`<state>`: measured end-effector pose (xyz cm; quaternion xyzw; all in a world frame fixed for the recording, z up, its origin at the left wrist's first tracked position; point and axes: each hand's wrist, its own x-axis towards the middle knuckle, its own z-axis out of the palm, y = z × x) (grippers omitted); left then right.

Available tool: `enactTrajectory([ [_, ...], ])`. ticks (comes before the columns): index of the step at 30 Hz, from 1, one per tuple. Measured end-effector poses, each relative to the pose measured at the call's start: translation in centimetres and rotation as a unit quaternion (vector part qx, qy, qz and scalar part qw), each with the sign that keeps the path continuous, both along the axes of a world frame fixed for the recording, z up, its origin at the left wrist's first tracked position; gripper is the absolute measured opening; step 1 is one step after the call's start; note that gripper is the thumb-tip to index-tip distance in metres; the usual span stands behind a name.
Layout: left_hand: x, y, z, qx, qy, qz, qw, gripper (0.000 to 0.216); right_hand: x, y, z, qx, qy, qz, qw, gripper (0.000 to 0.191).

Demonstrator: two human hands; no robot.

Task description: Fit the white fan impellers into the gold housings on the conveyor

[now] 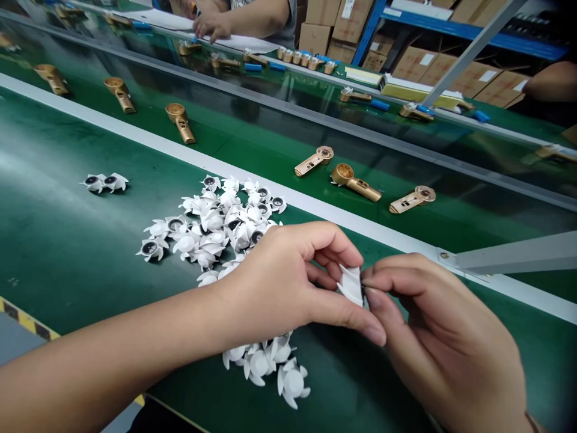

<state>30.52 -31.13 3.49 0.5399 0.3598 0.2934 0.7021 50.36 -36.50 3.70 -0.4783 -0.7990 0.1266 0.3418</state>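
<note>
Between the fingers of my left hand (293, 282) is a white fan blade (350, 285), turned on its side. My right hand (444, 328) pinches at the blade's dark hub side with thumb and forefinger; whatever small part is in that pinch is mostly hidden. Under and behind my left arm spreads a pile of white fan blades (211, 222), some showing black hubs. One loose fan blade (293, 383) lies face down at the near end of the pile.
Gold fan housings lie along the green conveyor (252, 141), among them a round-headed one (356, 182). Two fan blades (104, 182) sit apart at left. A metal brace (518, 254) juts in at right. Across the line, a co-worker's hand (211, 25) rests near papers.
</note>
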Motion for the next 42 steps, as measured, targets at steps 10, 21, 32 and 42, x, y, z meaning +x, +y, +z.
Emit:
enactTrajectory([
  [10,0.0,0.3,0.2,-0.058,-0.051,0.031,0.997,0.044,0.6,0.1,0.9,0.120,-0.046,0.096,0.987,0.035],
  [21,-1.9,3.8,0.9,-0.044,-0.195,0.145,0.969,0.038,-6.7,28.1,0.2,-0.122,-0.238,-0.075,0.961,0.038],
  [32,-2.9,3.1,2.8,0.122,-0.104,0.248,0.955,0.029,-0.9,16.0,3.3,-0.019,-0.131,-0.007,0.991,0.040],
  [42,-0.8,0.7,0.7,0.230,-0.013,0.061,0.971,0.029,2.3,2.3,1.5,-0.092,0.141,0.017,0.986,0.045],
])
